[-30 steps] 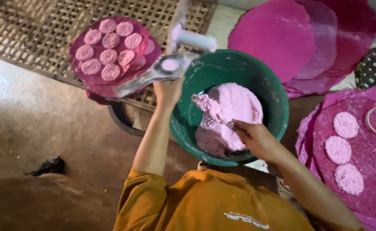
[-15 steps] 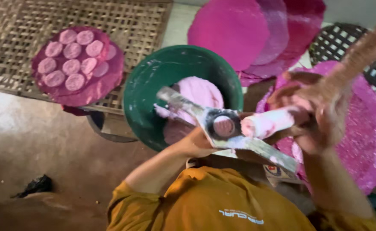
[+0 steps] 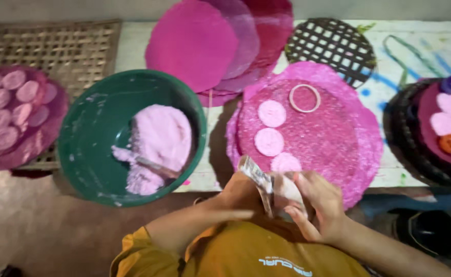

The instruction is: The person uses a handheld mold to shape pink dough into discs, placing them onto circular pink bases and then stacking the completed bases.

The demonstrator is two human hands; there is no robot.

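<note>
My left hand (image 3: 238,195) and my right hand (image 3: 319,205) are closed together around a hinged metal press (image 3: 267,187) close to my chest. The press sits at the near edge of a round pink mat (image 3: 338,128). Three flat pale pink dough discs (image 3: 269,141) lie in a row on that mat, the nearest one just beyond the press. A white ring (image 3: 304,98) rests further back on the mat. To the left stands a green bowl (image 3: 95,128) holding a lump of pale pink dough (image 3: 161,136).
A dark pink tray (image 3: 56,110) with several dough discs lies at far left on a woven bamboo mat (image 3: 56,41). Stacked pink round mats (image 3: 200,43) and a dark lattice trivet (image 3: 333,43) lie at the back. Another tray of discs (image 3: 430,110) sits at right.
Both hands have come together on the press and brought it from over the bowl down to the near edge of the pink mat. The view has shifted right.
</note>
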